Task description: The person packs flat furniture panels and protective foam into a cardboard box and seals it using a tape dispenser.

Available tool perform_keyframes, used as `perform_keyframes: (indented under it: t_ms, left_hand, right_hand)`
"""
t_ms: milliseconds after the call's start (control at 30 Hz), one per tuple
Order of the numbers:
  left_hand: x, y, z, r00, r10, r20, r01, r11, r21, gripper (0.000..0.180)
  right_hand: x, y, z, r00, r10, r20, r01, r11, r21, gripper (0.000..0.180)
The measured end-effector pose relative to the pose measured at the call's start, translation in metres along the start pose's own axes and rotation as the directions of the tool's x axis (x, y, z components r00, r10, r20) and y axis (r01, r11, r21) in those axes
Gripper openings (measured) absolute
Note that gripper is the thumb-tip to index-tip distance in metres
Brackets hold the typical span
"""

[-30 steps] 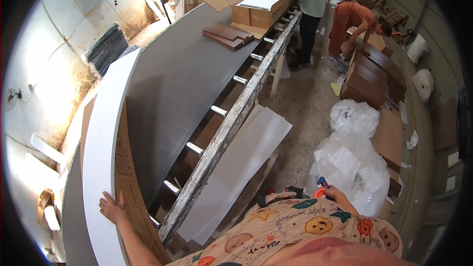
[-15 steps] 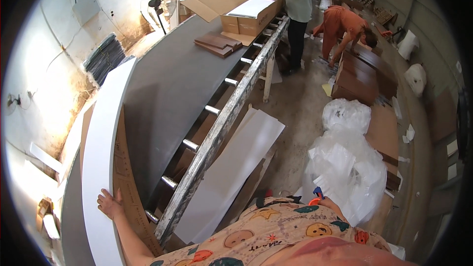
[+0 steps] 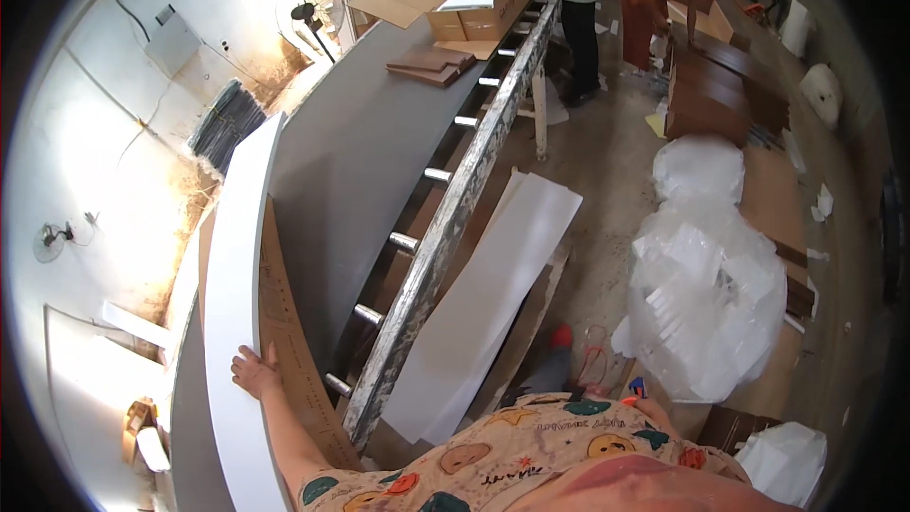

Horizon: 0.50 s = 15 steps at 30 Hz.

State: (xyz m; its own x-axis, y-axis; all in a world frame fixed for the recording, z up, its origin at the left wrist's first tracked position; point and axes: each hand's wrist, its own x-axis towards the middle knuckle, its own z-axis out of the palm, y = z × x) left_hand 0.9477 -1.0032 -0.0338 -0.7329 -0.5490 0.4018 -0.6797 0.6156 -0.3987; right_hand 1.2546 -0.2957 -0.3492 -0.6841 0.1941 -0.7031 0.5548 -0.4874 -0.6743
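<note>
A long white panel [image 3: 232, 294] stands on a brown cardboard sheet [image 3: 289, 341] at the left of the grey conveyor belt. My left hand [image 3: 256, 372] rests on the panel's upper side near its right edge, fingers spread and thumb apart. At the lower right, partly hidden by my patterned clothing, my right hand [image 3: 652, 410] is closed around a small blue and orange tool [image 3: 637, 387]. The tool's exact kind does not show.
Metal rollers and a worn rail [image 3: 445, 213] border the belt [image 3: 351, 142]. White sheets [image 3: 493, 303] lean beside it. Plastic-wrapped bundles [image 3: 706, 294] and brown boards [image 3: 725, 100] line the right. Ahead, one person stands by an open carton [image 3: 474, 19]; another in orange [image 3: 654, 5] bends down.
The whole view has shifted, so the surroundings appear farther right. My left hand stays on the white panel. A red-tipped foot has come into sight near the bottom.
</note>
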Motion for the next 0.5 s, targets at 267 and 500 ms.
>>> perform_keyframes:
  t_ms: [267, 500]
  left_hand:
    - [0.002, -0.006, -0.008, 1.0, 0.019, -0.018, -0.02, 0.999, -0.026, 0.066]
    - [-0.003, -0.02, -0.003, 1.0, -0.009, 0.005, 0.009, 0.999, -0.032, 0.064]
  right_hand:
    - [0.053, -0.023, 0.015, 0.909, 0.229, -0.349, -0.406, 0.683, -0.607, 0.032]
    - [0.047, -0.021, 0.015, 0.887, 0.253, -0.385, -0.431, 0.75, -0.502, 0.043]
